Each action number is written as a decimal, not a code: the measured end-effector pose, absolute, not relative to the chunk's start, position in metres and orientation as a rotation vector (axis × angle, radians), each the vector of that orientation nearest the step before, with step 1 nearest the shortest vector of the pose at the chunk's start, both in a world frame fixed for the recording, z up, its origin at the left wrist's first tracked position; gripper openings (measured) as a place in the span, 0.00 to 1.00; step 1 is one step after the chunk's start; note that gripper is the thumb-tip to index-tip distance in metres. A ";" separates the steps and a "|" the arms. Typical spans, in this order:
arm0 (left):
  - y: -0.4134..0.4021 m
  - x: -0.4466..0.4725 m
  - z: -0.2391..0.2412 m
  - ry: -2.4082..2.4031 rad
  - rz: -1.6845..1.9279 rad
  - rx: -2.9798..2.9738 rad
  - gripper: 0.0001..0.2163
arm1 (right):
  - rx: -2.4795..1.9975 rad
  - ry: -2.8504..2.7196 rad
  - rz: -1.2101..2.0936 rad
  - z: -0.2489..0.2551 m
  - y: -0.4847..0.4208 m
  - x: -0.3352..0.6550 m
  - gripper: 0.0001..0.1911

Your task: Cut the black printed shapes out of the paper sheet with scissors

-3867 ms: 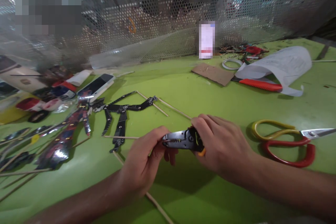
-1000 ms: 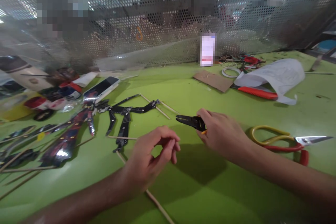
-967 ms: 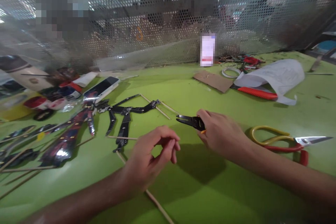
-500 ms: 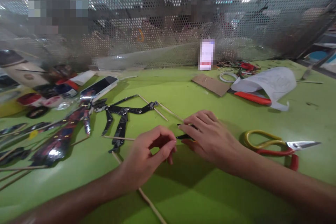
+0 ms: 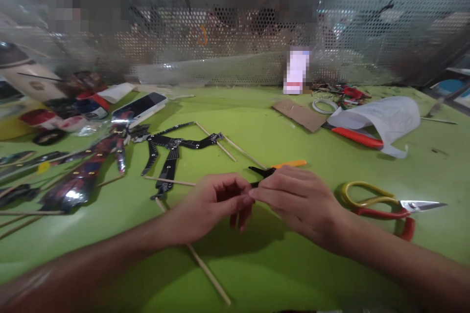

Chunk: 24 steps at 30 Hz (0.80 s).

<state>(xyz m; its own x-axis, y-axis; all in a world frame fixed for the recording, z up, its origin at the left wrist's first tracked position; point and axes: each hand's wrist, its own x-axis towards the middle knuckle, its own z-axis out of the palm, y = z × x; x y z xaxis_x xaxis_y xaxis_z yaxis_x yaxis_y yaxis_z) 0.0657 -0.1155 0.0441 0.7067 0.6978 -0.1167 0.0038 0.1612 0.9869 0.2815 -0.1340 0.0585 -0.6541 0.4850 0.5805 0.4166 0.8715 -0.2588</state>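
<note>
My left hand [image 5: 222,205] is closed, thumb and fingers pinched together. Against its fingertips come the pinched fingers of my right hand [image 5: 303,195]; whatever lies between them is too small or hidden to make out. Just behind my right fingers is a black tool with an orange handle [image 5: 293,164], partly covered by that hand. To the left lies a flat, jointed black figure [image 5: 170,166] with silvery fasteners. Thin wooden sticks join its limbs, one stick [image 5: 209,276] running under my left wrist toward the front.
Scissors [image 5: 382,205] with yellow and red handles lie right. Behind them are curled white paper [image 5: 389,117], a red-handled object [image 5: 358,138], a tape roll [image 5: 325,106] and cardboard [image 5: 299,115]. At left are another jointed figure [image 5: 82,176], a phone [image 5: 147,107] and paint pots [image 5: 40,120].
My right hand has come off the black tool and turned in to meet my left fingertips. More of the tool's orange handle now shows. The view has shifted slightly.
</note>
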 end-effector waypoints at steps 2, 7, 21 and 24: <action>-0.114 0.065 0.042 0.643 0.531 1.306 0.10 | -0.645 -2.368 0.104 0.057 -0.134 0.282 0.12; -0.112 0.064 0.040 0.603 0.457 1.234 0.08 | -0.672 -2.387 0.081 0.049 -0.134 0.283 0.11; -0.111 0.064 0.040 0.573 0.402 1.200 0.04 | -0.724 -2.392 0.087 0.055 -0.136 0.275 0.16; -0.110 0.063 0.042 0.574 0.394 1.216 0.05 | -0.707 -2.363 0.187 0.054 -0.135 0.276 0.14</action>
<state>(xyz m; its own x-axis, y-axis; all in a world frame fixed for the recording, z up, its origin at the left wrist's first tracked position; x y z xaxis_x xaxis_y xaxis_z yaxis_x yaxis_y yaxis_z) 0.0628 -0.1104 0.0416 0.7948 0.5727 -0.2006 0.0179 0.3083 0.9511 0.2764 -0.1351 0.0538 -0.6394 0.5345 0.5527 0.4409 0.8438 -0.3060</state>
